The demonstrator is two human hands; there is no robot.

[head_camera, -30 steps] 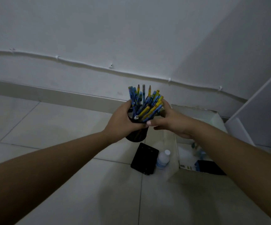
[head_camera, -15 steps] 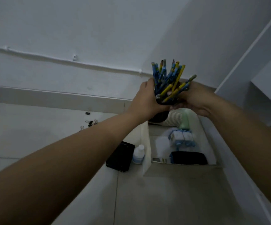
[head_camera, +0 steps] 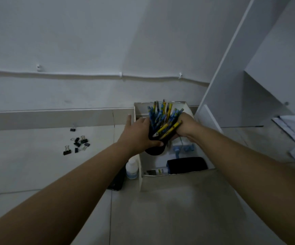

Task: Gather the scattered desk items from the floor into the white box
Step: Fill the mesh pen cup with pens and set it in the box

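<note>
Both the left hand (head_camera: 139,133) and right hand (head_camera: 187,127), clasping the black round cup of blue-and-yellow pencils (head_camera: 161,123), have lowered it into the white cardboard box (head_camera: 140,174) beneath them, nearly ready to release.

body: 2 bare forearms and 2 bare hands | left hand (head_camera: 139,133): no ring, watch or glove visible | right hand (head_camera: 187,126): no ring, watch or glove visible | sleeves: none in view, arms uncovered to frame edge

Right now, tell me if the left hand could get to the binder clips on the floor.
Probably not yet: the left hand is gripping the black pencil cup over the white box. The binder clips lie unobstructed on open floor to its left.
</note>
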